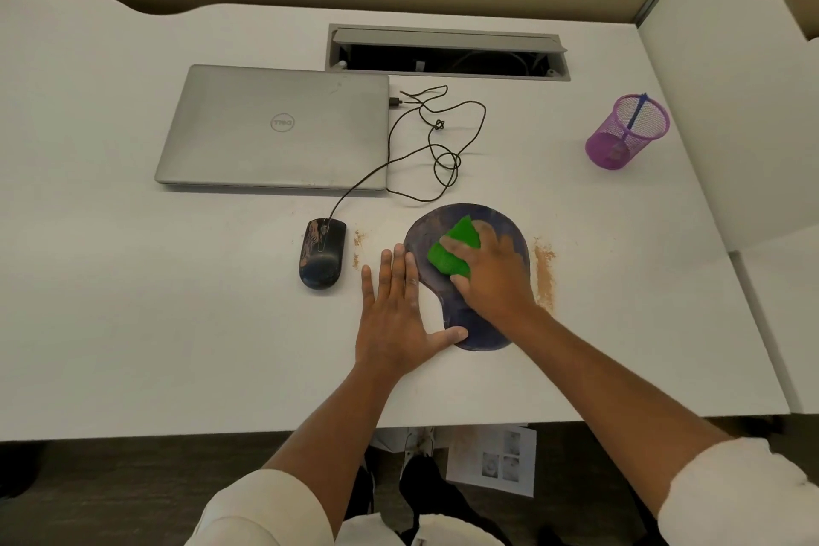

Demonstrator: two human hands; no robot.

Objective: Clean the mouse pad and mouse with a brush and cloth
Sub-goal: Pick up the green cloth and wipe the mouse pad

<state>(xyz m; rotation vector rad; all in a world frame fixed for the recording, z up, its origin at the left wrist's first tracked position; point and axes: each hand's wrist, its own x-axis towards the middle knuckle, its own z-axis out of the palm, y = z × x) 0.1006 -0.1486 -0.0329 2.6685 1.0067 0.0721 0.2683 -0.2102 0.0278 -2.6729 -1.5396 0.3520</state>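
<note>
Wiping is underway: the green cloth [454,250] is gripped by the right hand [489,275] on the mouse pad [469,275], which is steadied by the flat, empty left hand [396,315]; the soiled mouse [322,254] at nine o'clock is judged next.

Bare bench [133,301] lies open to my left and near edge. Ahead, the mouse [322,254], its looping cable [436,146] and the laptop [274,129] block passage.
</note>
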